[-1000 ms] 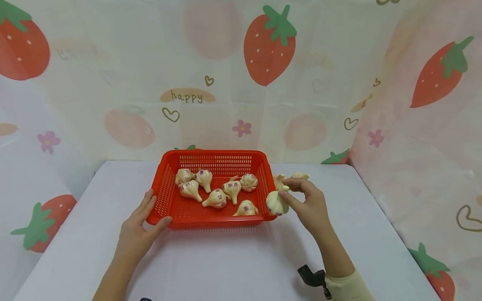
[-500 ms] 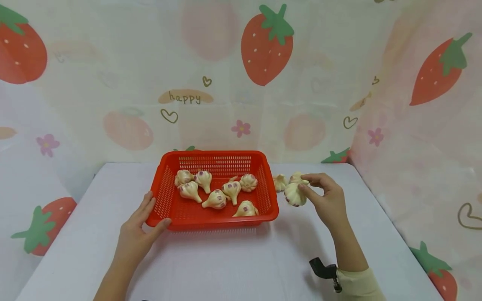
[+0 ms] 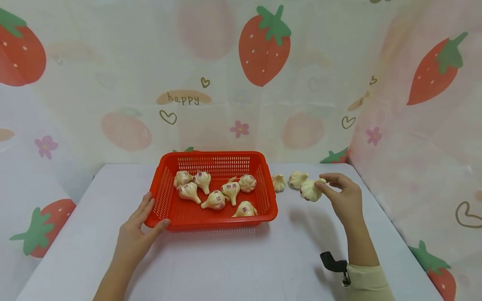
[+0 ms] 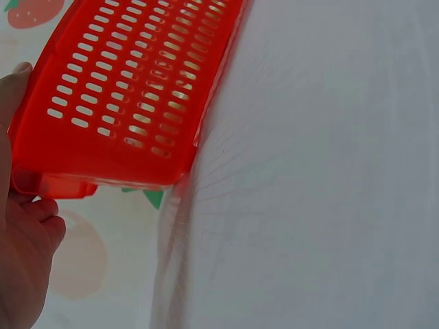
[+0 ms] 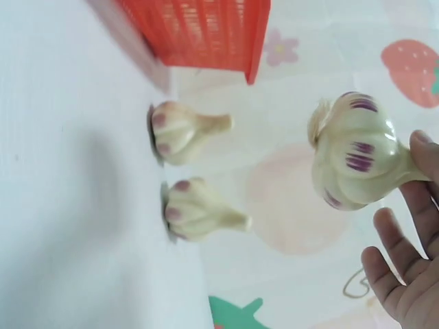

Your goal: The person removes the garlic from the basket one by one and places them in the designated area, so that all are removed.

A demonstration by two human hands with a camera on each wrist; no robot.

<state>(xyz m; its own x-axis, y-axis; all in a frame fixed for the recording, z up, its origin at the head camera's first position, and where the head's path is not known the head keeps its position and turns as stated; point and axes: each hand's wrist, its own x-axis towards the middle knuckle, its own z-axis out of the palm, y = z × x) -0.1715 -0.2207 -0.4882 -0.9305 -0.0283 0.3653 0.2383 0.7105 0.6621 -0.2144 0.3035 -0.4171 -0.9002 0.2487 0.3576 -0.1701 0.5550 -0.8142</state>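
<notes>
My right hand (image 3: 344,200) pinches a garlic bulb (image 3: 311,191) by its stem, holding it above the table right of the basket. In the right wrist view this garlic bulb (image 5: 360,154) shows purple streaks and a root tuft; the other fingers are spread below the stem. Two more garlic bulbs stand on the table nearby, one (image 3: 298,179) right behind the held bulb and one (image 3: 278,183) beside the basket. With my left hand (image 3: 135,234) I grip the front left corner of a red plastic basket (image 3: 211,223), the fingers at its rim in the left wrist view. Several garlic bulbs (image 3: 215,200) lie inside.
A white-covered table (image 3: 233,267) bears everything. Behind it and to the sides hangs a cloth (image 3: 211,54) printed with strawberries. A black wrist camera mount (image 3: 333,264) sits at the right sleeve (image 3: 369,282).
My right hand has carried the garlic bulb rightward, away from the basket's right edge, uncovering the two bulbs on the table. The left hand and the basket have stayed in place.
</notes>
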